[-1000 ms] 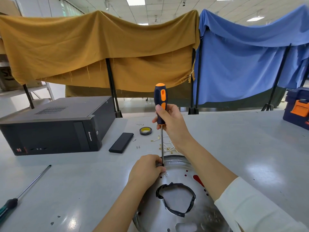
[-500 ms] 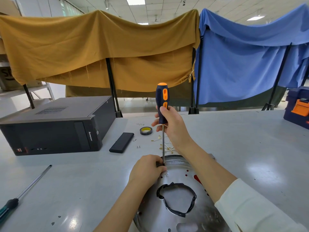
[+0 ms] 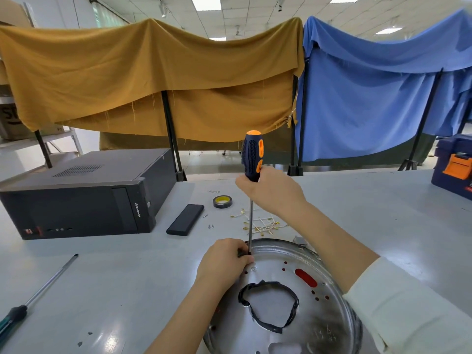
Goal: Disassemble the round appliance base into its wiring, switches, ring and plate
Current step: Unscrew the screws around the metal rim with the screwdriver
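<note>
Far left on the table [image 3: 370,200] there's a spare long screwdriver [image 3: 33,297] with a dark green handle just lying there, and behind it a black Lenovo PC case [image 3: 84,195]. Moving right you've got a flat black slab thing [image 3: 185,219], a couple of tiny screws [image 3: 211,226], and a roll of black tape [image 3: 222,201] with a yellow core.

Front and center: the left hand [image 3: 224,261] sits on the near-left rim of the round metal base [image 3: 329,320], fingers curled and pinching some small dark part right where the screwdriver tip lands, can't tell exactly what it is. The base lies at the table's near edge, shiny inside, with a ragged black ring [image 3: 268,305] around its center hole.

The right hand [image 3: 273,192] has its fingers wrapped around the blue-and-orange screwdriver [image 3: 252,159], held upright, shaft pointing straight down to that rim spot. Loose yellowish wires [image 3: 263,223] lie just behind the base. Far right, a blue toolbox [image 3: 453,164] with an orange latch.
</note>
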Demonstrator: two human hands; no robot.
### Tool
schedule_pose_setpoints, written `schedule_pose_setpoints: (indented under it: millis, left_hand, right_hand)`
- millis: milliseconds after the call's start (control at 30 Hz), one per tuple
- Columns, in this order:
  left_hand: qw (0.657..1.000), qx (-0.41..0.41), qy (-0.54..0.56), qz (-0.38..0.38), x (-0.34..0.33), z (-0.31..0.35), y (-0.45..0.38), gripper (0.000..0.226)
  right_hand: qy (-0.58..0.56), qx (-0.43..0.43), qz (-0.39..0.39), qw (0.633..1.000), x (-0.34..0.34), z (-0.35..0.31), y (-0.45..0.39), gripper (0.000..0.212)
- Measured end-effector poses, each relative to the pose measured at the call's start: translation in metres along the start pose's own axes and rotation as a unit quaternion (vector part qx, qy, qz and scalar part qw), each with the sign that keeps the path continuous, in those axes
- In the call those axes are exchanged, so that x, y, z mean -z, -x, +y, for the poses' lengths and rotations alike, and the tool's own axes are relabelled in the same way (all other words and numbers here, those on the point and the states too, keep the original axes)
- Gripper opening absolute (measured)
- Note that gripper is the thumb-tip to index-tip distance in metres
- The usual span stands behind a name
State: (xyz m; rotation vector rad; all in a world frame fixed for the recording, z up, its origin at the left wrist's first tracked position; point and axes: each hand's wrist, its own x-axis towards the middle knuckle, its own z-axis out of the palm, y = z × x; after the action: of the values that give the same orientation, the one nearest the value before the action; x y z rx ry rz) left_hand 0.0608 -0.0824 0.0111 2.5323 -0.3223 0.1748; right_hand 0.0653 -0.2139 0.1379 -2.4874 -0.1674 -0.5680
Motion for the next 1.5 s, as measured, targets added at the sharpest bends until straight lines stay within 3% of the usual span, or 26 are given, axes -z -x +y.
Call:
schedule_pose_setpoints:
  millis: [133, 233, 467, 667, 800, 900, 1000, 1133, 1167, 1233, 1333, 1500]
  left_hand:
    - [1.000, 0.001, -0.006, 0.004, 0.000, 0.000, -0.001, 0.008]
    - [1.000, 0.004, -0.007, 0.003, 0.000, 0.001, 0.000, 0.007]
    - [1.000, 0.000, -0.011, 0.004, 0.001, 0.002, 0.002, 0.007]
    - [0.999, -0.013, -0.023, 0.019, 0.000, 0.001, 0.002, 0.010]
    - [0.999, -0.014, -0.027, 0.022, -0.001, 0.002, 0.003, 0.010]
    - [0.999, -0.018, -0.037, 0.022, -0.001, 0.002, 0.004, 0.009]
    - [0.999, -0.015, -0.031, 0.022, 0.000, 0.002, 0.004, 0.009]
    - [0.999, -0.019, -0.034, 0.022, 0.002, 0.004, 0.006, 0.011]
    - [0.999, -0.018, -0.033, 0.022, 0.002, 0.004, 0.007, 0.011]
    - [1.000, -0.013, -0.011, 0.022, 0.003, 0.005, 0.007, 0.010]
    - [0.996, 0.000, 0.078, 0.044, 0.005, 0.006, 0.005, 0.009]
    - [0.966, 0.007, 0.235, 0.107, 0.007, 0.007, 0.002, 0.011]
  right_hand:
    - [-0.032, -0.021, -0.110, 0.993, 0.014, -0.002, -0.009, 0.038]
    - [-0.051, -0.017, -0.135, 0.989, 0.015, -0.001, -0.011, 0.041]
    - [-0.111, -0.047, -0.194, 0.974, 0.021, -0.006, -0.011, 0.026]
    - [-0.135, -0.038, -0.172, 0.975, 0.029, -0.005, -0.008, 0.021]
    - [-0.225, -0.046, -0.098, 0.968, 0.044, -0.003, -0.008, 0.020]
    - [-0.263, 0.004, -0.044, 0.964, 0.054, 0.011, 0.001, 0.007]
    - [-0.286, 0.005, -0.106, 0.952, 0.041, 0.040, 0.021, 0.019]
    - [-0.244, 0.005, -0.105, 0.964, -0.001, 0.069, 0.036, 0.018]
    - [-0.173, 0.026, -0.078, 0.981, -0.010, 0.076, 0.038, 0.016]
    - [-0.102, 0.034, -0.102, 0.989, -0.024, 0.090, 0.040, 0.022]
    - [-0.058, -0.001, -0.167, 0.984, -0.042, 0.102, 0.046, 0.041]
    - [0.030, 0.022, -0.204, 0.978, -0.051, 0.103, 0.050, 0.031]
